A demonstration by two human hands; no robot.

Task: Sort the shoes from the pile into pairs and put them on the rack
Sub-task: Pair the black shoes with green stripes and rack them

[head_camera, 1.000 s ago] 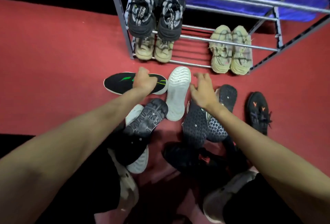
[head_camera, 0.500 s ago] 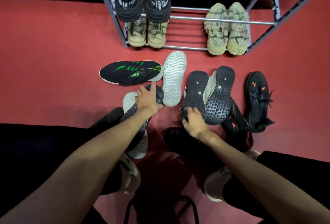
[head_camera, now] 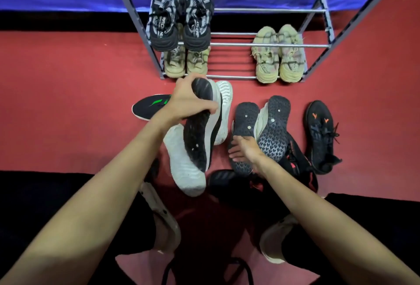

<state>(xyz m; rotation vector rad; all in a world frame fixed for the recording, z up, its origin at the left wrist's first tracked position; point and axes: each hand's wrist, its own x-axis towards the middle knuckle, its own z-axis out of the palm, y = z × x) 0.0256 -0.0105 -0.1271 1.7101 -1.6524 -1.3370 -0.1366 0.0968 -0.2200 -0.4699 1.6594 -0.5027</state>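
A: What is the biggest thing we see?

B: The rack [head_camera: 227, 44] at the top middle. Three pairs sit on it: the black-and-grey pair [head_camera: 180, 23] up high on the left, a tan pair [head_camera: 186, 61] under it, and another tan pair [head_camera: 278, 53] low on the right.

A: And the pile?

B: The pile [head_camera: 227, 137] lies on the red floor [head_camera: 68, 91] in the middle, just below the rack. We see two white soles, two dark soles side by side, a green-striped shoe [head_camera: 150, 107] at the left, and an orange-marked shoe [head_camera: 321, 132] at the right.

A: What are our hands doing?

B: Our left hand [head_camera: 191, 100] has its fingers curled around the black shoe [head_camera: 200, 125], sole up, lifted over the white soles. Our right hand [head_camera: 244, 150] lies on the left dark sole [head_camera: 244, 121], near its heel. Its fingers look bent around the edge, but we cannot tell if it truly grips.

A: So which step is this?

B: We think we are still matching. The shoe in our left hand has no mate beside it yet.

A: What comes next?

B: We need to find its twin. The green-striped shoe may be it, but we cannot be sure. Then both go side by side on a bare bar of the rack, toes the same way.
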